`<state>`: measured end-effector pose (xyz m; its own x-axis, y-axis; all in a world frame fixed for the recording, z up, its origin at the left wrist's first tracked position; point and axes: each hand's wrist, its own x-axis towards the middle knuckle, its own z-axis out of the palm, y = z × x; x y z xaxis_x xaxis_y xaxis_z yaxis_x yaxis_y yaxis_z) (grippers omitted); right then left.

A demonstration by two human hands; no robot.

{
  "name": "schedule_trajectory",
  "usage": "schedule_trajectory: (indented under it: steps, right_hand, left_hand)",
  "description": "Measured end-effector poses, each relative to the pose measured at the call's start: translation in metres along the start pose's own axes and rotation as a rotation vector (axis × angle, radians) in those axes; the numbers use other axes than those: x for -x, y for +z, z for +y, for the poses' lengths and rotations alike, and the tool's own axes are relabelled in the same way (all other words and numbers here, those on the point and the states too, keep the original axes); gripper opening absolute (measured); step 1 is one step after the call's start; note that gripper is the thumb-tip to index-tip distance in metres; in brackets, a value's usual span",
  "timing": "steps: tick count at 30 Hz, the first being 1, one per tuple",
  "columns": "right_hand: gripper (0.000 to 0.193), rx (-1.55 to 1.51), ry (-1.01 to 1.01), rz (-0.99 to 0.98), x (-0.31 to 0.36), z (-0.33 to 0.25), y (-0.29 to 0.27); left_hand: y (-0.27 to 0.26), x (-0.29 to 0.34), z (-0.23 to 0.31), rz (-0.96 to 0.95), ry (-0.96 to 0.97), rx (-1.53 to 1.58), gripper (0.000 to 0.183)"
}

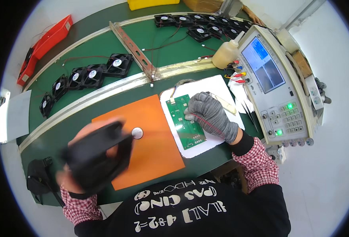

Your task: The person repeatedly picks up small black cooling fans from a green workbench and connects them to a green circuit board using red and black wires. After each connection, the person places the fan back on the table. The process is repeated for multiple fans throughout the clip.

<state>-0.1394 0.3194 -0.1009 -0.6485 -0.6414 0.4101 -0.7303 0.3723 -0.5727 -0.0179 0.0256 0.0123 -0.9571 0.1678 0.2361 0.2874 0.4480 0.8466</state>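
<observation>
My bare left hand (86,132) grips a black cooling fan (97,156) above an orange mat (154,154); both hand and fan are smeared by motion. A green circuit board (182,122) lies on a white pad (222,89) right of the mat. Over the board's right half is my right hand (210,113) in a grey glove, its fingers curled together with the tips down at the board. What they pinch, if anything, is hidden. A white connector with a cable (173,100) sits at the board's far left corner. A small round silvery disc (137,133) shows beside the fan.
Several black fans (92,76) stand in a row behind a metal rail (103,92), with more fans (198,19) at the back right. A tester with a screen (279,83), a squeeze bottle (225,54), clip leads (241,79) and tweezers (250,114) are at the right. Red bins (52,37) are far left.
</observation>
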Motion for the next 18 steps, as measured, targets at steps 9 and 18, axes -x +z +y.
schedule_trajectory:
  steps: [9,18]
  right_hand:
    - [0.013,-0.497,0.378,0.245,0.008,-0.010,0.006]
    - [0.044,-0.247,0.158,0.385,0.009,-0.007,-0.002]
  left_hand:
    - [0.020,-0.146,-0.095,0.194,0.592,-0.532,0.105]
    - [-0.004,-0.141,-0.115,-0.064,0.320,-0.684,0.083]
